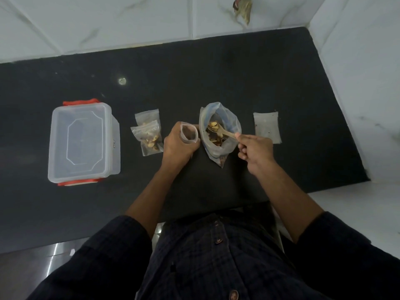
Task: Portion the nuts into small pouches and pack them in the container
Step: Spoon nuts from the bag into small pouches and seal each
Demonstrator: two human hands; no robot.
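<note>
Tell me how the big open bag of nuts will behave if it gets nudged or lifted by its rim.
The big bag looks like thin, crumpled plastic, so it is probably floppy and would sag if lifted by the rim. It stands open with nuts low inside, unsupported by either hand, so a nudge may tip it. The spoon resting inside could also pull it over.

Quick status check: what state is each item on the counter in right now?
Container: lid on.
Two filled pouches: lying flat, overlapping.
Open pouch: held mouth-up by left hand.
Nut bag: open.
Spoon: loaded, held by right hand.
Spare pouch: flat, empty.
</note>
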